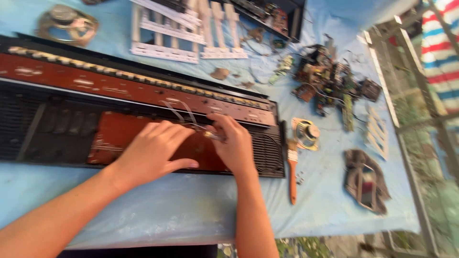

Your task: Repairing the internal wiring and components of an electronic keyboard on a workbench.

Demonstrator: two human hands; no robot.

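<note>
On the near edge of a blue-covered counter [191, 210], two bare forearms are reaching forward from the bottom of the view. A long black keyboard casing [28, 138] is lying open across the counter like a shallow tray, and inside it a reddish-brown circuit board [119, 131] is sitting along its length, with a speaker grille at the right end.

Both hands are resting on that board, close together. Left hand [150, 153] is lying palm down, fingers spread and flat against the board, thumb stretched out toward the wrist of the other hand. Right hand [234, 143] is curled, knuckles up, and its fingertips are pressing together on a small pale part [210, 135] at the board's surface; motion blur is hiding exactly what that part is.

Just right of the casing, a wooden-handled paintbrush [292, 172] is lying beside a small round speaker [306, 134]. Further right, a dark crumpled piece [366, 181] is sitting near the counter's edge. Farther back, a heap of loose circuit boards and wires [330, 79] is spreading out, white strips of keys [184, 31] are lying in rows, and a larger speaker [67, 24] is resting at the far left corner.
</note>
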